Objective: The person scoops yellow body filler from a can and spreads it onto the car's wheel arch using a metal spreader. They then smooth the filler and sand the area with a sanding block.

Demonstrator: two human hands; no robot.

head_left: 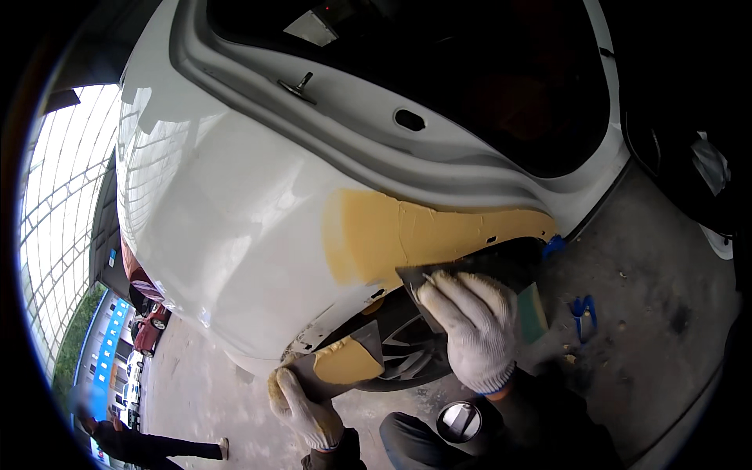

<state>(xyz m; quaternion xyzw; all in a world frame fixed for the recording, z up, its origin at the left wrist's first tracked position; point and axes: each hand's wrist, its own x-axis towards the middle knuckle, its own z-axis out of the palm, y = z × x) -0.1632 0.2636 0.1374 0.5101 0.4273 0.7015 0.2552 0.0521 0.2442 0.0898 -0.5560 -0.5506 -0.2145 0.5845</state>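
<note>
A white car's rear quarter panel [219, 235] carries a broad patch of yellow putty [376, 231] along the wheel arch beside the open door frame. My gloved right hand [470, 321] grips a dark flat spreader [415, 282], held at the patch's lower edge above the wheel [403, 356]. My gloved left hand [305, 407] holds a metal plate [368, 337] with a dollop of yellow putty [337, 360] on it, low by the wheel arch. A green sheet [531, 313] shows right of my right hand, partly hidden.
A round can [458, 421] sits beside my knee [407, 442]. A blue object [583, 317] lies on the concrete floor [642, 352]. Another person [141, 446] is at lower left, with parked cars [149, 333] behind. The open door [709, 164] is at right.
</note>
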